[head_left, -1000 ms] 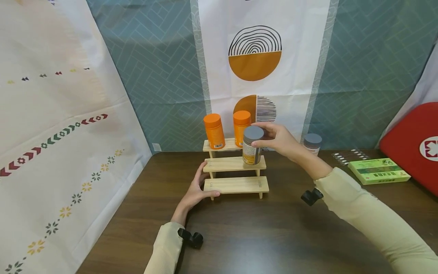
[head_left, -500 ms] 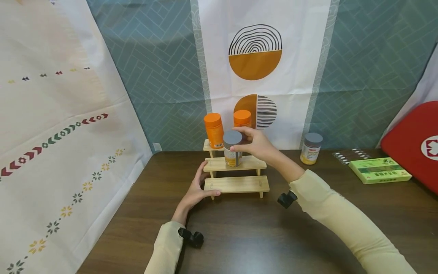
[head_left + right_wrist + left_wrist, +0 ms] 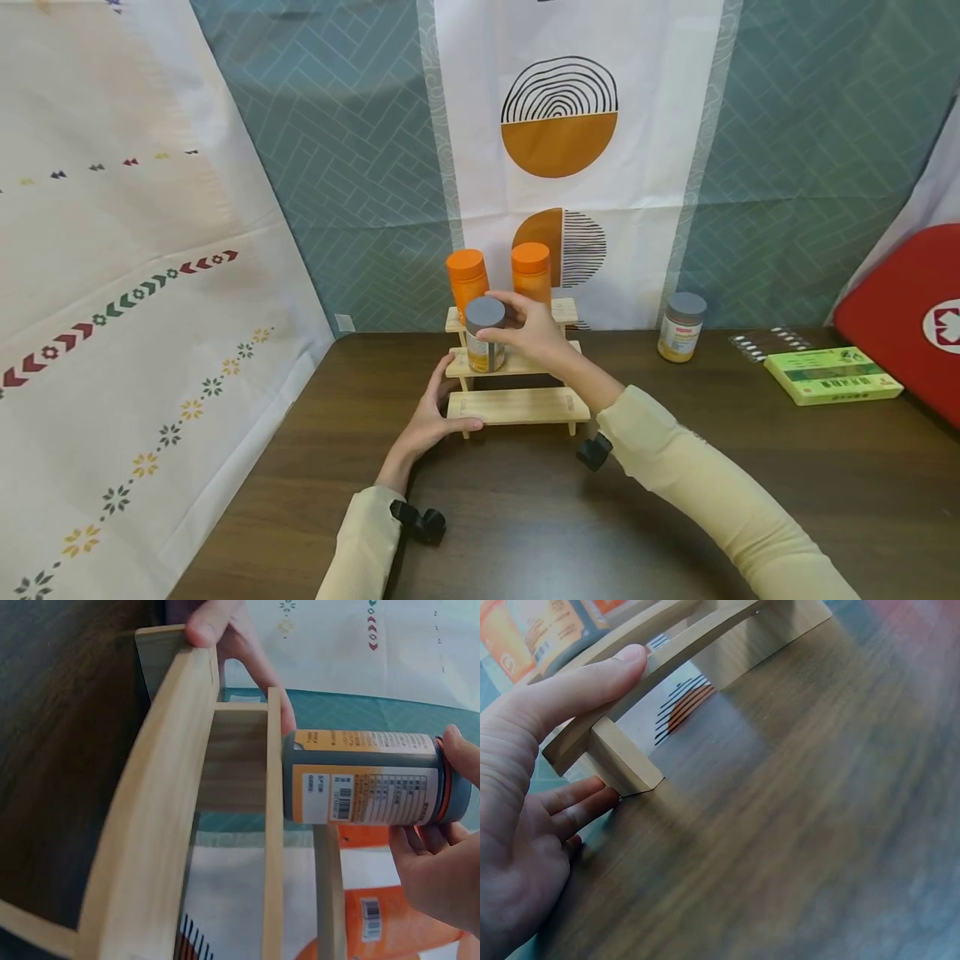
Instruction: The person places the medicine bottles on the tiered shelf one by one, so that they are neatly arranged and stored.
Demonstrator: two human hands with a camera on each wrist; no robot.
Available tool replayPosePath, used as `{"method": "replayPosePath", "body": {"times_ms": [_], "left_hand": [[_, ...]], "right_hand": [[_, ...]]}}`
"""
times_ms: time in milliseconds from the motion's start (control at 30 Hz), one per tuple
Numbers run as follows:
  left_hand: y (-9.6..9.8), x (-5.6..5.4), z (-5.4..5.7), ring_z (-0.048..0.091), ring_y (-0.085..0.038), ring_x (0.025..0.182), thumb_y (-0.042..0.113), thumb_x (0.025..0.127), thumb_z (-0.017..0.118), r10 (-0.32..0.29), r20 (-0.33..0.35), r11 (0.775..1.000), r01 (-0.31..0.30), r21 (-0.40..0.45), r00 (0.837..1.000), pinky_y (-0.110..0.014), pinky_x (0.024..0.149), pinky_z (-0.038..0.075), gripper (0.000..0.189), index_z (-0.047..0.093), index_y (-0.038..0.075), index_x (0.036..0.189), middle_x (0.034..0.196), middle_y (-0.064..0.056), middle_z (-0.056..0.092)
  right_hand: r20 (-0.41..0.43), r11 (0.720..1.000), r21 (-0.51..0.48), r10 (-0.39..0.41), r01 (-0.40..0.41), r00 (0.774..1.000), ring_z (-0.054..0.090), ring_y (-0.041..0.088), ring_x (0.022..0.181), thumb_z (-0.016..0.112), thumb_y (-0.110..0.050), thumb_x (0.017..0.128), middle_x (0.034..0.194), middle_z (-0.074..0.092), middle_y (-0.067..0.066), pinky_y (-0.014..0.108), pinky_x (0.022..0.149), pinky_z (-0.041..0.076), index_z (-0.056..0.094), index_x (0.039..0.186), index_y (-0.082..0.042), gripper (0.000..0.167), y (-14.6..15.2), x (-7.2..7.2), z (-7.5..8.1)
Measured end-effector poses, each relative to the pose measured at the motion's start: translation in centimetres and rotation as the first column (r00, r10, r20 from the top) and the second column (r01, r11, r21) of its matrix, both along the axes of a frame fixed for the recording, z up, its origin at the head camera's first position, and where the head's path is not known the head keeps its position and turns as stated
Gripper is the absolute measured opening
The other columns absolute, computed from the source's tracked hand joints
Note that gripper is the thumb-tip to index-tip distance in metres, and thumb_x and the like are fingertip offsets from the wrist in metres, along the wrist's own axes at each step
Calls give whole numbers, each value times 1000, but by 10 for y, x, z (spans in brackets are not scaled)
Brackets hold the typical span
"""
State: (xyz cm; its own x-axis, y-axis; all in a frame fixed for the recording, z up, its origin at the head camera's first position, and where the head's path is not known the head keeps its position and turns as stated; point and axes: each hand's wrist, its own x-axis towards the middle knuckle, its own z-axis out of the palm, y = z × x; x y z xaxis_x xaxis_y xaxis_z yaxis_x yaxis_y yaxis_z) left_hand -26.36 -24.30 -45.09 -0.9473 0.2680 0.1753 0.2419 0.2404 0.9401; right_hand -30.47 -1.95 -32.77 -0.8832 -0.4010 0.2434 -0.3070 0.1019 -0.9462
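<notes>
My right hand (image 3: 531, 335) grips a grey-lidded supplement jar (image 3: 484, 354) by its lid, thumb on one side and fingers on the other. The jar is upright at the left part of the middle step of a three-tier wooden stand (image 3: 517, 406). In the right wrist view, the jar's base (image 3: 289, 780) is right at that step's board. My left hand (image 3: 427, 419) holds the stand's left end, its thumb on the lowest step and its fingers beside a leg (image 3: 624, 759). Two orange bottles, one left (image 3: 467, 271) and one right (image 3: 532, 271), stand on the top step.
Another grey-lidded jar (image 3: 680, 329) stands on the dark table (image 3: 525, 525) to the right of the stand. Further right lie blister packs (image 3: 768, 342), a green box (image 3: 832, 375) and a red case (image 3: 907, 300). Fabric (image 3: 367, 267) hangs behind the table.
My right hand has moved left along the middle step with the jar, from the step's right part to its left part. My left hand has stayed on the stand.
</notes>
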Motion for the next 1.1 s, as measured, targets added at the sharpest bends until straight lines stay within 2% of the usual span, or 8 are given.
{"method": "replayPosePath", "body": {"times_ms": [333,500,700,933,1100], "left_hand": [[0,0,1,31,-35,143,13,77,82,-1,-14,1000,1,8,1000,-59,109,33,110,8,37,156,159,-12,24],[1,1,1,30,-35,143,12,78,82,-2,0,1000,2,8,1000,-59,110,32,110,8,36,156,159,-12,23],[1,1,0,29,-36,144,11,78,81,4,6,1000,-4,9,1000,-60,110,31,110,8,36,156,158,-13,25],[2,0,1,28,-37,144,12,78,82,-3,-3,1000,3,8,1000,-63,112,26,110,8,35,156,161,-11,20],[2,0,0,30,-37,143,13,77,82,-3,-11,1000,3,11,1000,-61,110,30,111,7,34,156,159,-13,23]], "right_hand": [[-35,997,-11,-79,79,996,52,32,131,74,-19,87,144,45,14,43,106,45,46,145,-15,64,-12,1,-5],[-67,994,-26,-104,102,992,50,31,132,73,-18,88,143,46,15,42,109,42,45,146,-12,65,-16,2,-9],[-52,991,-50,-128,126,990,49,31,134,73,-18,88,143,48,16,42,112,39,43,145,-12,65,-20,2,-12],[-26,988,-69,-139,137,990,47,31,136,73,-18,88,143,47,15,42,114,36,41,145,-11,65,-21,3,-13],[-45,989,-91,-124,120,991,46,31,136,73,-15,88,144,45,14,42,115,35,41,144,-9,64,-20,2,-14]]}}
